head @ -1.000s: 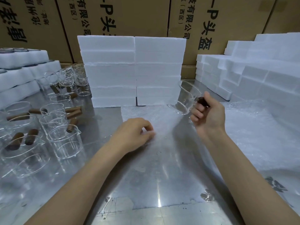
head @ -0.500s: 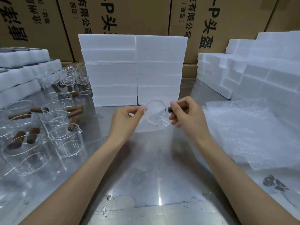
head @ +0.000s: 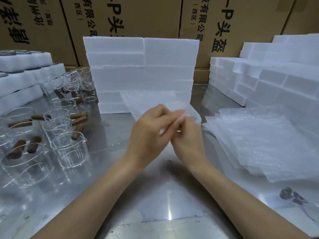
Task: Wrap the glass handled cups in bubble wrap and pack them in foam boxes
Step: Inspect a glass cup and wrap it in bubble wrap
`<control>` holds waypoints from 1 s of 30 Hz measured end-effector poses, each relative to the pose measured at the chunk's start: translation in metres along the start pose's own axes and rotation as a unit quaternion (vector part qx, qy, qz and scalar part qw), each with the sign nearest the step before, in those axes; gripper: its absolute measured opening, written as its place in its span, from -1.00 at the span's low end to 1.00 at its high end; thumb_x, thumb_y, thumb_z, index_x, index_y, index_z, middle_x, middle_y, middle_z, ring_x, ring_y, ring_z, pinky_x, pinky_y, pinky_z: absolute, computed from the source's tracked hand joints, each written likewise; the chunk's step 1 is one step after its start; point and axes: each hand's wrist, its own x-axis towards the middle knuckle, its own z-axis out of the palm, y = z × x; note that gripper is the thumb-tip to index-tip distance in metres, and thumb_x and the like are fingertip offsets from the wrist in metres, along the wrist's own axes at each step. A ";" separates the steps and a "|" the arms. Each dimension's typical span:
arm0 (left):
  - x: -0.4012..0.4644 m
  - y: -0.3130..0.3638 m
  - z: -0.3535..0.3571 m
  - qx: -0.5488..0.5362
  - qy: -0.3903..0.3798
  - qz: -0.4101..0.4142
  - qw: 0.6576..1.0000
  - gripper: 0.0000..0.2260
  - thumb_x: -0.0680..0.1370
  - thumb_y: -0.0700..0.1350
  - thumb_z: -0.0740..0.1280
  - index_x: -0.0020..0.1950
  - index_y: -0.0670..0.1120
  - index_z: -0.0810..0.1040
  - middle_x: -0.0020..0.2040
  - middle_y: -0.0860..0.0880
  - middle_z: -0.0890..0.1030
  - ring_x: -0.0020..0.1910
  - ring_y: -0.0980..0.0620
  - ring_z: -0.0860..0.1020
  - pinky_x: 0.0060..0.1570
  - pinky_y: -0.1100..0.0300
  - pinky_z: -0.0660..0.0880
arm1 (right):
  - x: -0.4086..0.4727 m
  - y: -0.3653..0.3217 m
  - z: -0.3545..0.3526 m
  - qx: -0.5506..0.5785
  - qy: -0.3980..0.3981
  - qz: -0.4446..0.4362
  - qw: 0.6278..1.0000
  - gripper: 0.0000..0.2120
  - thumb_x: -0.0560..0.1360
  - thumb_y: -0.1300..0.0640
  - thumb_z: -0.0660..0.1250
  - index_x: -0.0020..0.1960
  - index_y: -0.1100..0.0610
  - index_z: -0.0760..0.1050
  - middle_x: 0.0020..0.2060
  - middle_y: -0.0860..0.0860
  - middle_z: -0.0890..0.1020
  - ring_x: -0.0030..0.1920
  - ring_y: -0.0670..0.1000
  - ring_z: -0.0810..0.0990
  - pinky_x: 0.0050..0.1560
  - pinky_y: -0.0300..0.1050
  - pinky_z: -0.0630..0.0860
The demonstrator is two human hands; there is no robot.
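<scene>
white foam boxes (head: 141, 54), brown cup handles (head: 78, 116), clear bubble-dotted wrap (head: 259, 144), tan cartons (head: 146, 16)

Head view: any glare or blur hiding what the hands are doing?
Head view: fingertips of the left hand and right hand are motion-blurred where they meet at the bubble wrap; a bright glare streak lies on the table; straight box edges bow from wide-angle distortion.

We see two bare forearms; the left hand (head: 148, 133) and right hand (head: 188, 140) wear no gloves, rings or sleeves.
</scene>
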 end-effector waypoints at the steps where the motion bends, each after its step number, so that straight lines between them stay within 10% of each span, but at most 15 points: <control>1: -0.001 0.003 0.002 0.009 -0.008 0.037 0.999 -0.77 0.58 -0.11 0.30 0.19 -0.12 0.63 -0.19 -0.05 0.57 -0.23 0.00 0.51 -0.23 0.12 0.47 | 0.000 -0.001 0.000 0.009 -0.008 0.000 1.000 -0.86 0.50 0.28 0.21 -0.18 0.13 0.49 -0.38 -0.15 0.54 -0.32 -0.09 0.53 -0.32 -0.15 0.44; 6: 0.005 -0.001 -0.004 0.032 0.041 0.043 0.998 -0.68 0.61 -0.10 0.19 0.35 -0.12 0.43 0.19 -0.03 0.55 0.21 0.00 0.47 0.25 0.05 0.35 | 0.007 -0.002 -0.007 0.254 -0.006 0.128 0.959 -0.81 0.58 0.33 0.18 -0.07 0.08 0.46 -0.20 -0.08 0.56 -0.20 -0.10 0.56 -0.17 -0.13 0.54; 10: 0.014 -0.024 -0.019 -0.016 0.164 -0.201 0.965 -0.62 0.62 -0.05 0.16 0.44 -0.06 0.30 0.36 0.12 0.20 0.38 0.24 0.17 0.36 0.39 0.09 | 0.017 0.003 -0.013 0.440 -0.006 0.277 0.854 -0.89 0.57 0.38 0.17 0.04 0.25 0.42 -0.27 0.05 0.58 -0.45 -0.11 0.59 -0.44 -0.24 0.53; 13: 0.015 -0.039 -0.028 -0.203 0.175 -0.405 0.874 -0.56 0.64 0.09 0.14 0.51 0.04 0.21 0.42 0.17 0.19 0.39 0.21 0.23 0.33 0.36 0.15 | 0.016 0.001 -0.013 0.479 -0.016 0.292 0.828 -0.87 0.54 0.35 0.19 -0.11 0.18 0.46 -0.42 -0.01 0.61 -0.46 -0.10 0.59 -0.45 -0.23 0.56; 19: 0.011 -0.049 -0.019 -0.371 0.004 -0.450 0.813 -0.36 0.49 0.31 0.09 0.50 0.02 0.26 0.32 0.14 0.48 0.17 0.21 0.55 0.20 0.29 0.41 | 0.016 0.007 -0.011 0.491 -0.077 0.322 0.806 -0.78 0.58 0.31 0.16 -0.18 0.14 0.48 -0.37 0.02 0.58 -0.39 -0.06 0.56 -0.38 -0.23 0.53; 23: 0.002 -0.038 -0.004 -0.385 -0.088 -0.468 0.791 -0.32 0.40 0.35 0.06 0.44 0.06 0.36 0.21 0.13 0.60 0.14 0.20 0.59 0.15 0.29 0.47 | 0.014 -0.008 0.009 0.488 -0.108 0.364 0.786 -0.63 0.67 0.23 -0.09 0.23 0.28 0.46 0.19 0.11 0.58 0.06 -0.12 0.63 0.13 -0.32 0.50; 30: 0.003 -0.028 -0.006 -0.502 -0.157 -0.474 0.706 -0.53 0.47 0.23 0.21 0.30 0.05 0.49 0.23 0.10 0.60 0.22 0.11 0.55 0.31 0.16 0.37 | 0.023 0.017 -0.023 0.498 -0.083 0.325 0.800 -0.71 0.61 0.13 0.13 0.26 0.25 0.39 -0.02 0.06 0.60 -0.24 -0.09 0.66 -0.28 -0.24 0.59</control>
